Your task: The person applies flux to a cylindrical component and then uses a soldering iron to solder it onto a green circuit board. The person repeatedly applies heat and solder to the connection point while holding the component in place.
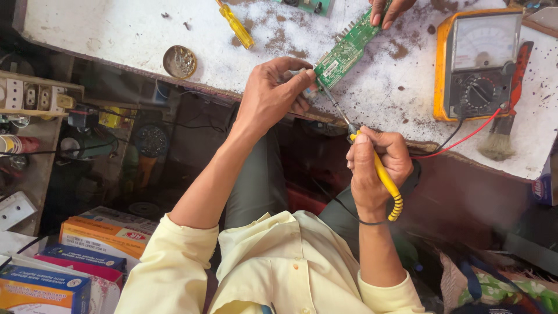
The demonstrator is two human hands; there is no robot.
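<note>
A green circuit board lies tilted across the near edge of the white, stained table, its lower end jutting slightly past the edge. The left hand pinches that lower end, thumb and fingertips closed on the board's corner, so the board runs up and to the right from this hand. The right hand sits nearer and to the right, below the table edge, clenched around the yellow handle of a soldering iron. The iron's thin metal shaft slants up and to the left, and its tip meets the board's lower end just beside the left fingertips. A coiled yellow strain relief hangs from the handle by the wrist.

At the far end of the board, another person's hand rests its fingers on the top edge. To the right stands an orange-cased analogue multimeter with red and black leads, and a worn brush lies beside it. A yellow-handled screwdriver lies far left of the board, and a small round tin sits near the table edge further left. Cardboard boxes are stacked at lower left.
</note>
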